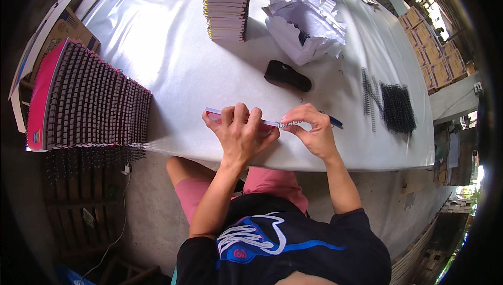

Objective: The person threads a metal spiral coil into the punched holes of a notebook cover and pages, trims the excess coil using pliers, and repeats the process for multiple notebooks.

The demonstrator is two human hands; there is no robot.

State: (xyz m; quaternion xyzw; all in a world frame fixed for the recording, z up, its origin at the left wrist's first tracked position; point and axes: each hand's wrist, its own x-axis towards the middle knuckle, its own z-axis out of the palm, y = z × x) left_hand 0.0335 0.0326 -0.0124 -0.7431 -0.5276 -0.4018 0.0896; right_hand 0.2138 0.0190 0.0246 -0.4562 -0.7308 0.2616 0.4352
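My left hand [238, 130] is closed around a thin notebook [214, 111] with a pinkish-red cover, held on edge near the table's front. At the notebook's right end, my right hand [313, 130] pinches a dark spiral binding coil [290, 124] between thumb and fingers. The coil's left end meets the notebook's edge; how far it runs through the pages is hidden by my left fingers. A slim blue-and-black tool [335, 121] sticks out beyond my right hand, and I cannot tell whether it is held or lies on the table.
Loose black coils [398, 108] lie in a pile at right. Beyond my hands are a black block-shaped object [287, 75] and a crumpled white bag [306, 25] with dark coils inside. A tall stack of notebooks [226, 4] stands farther back; spiral-bound pink notebooks [94, 96] fill the left edge.
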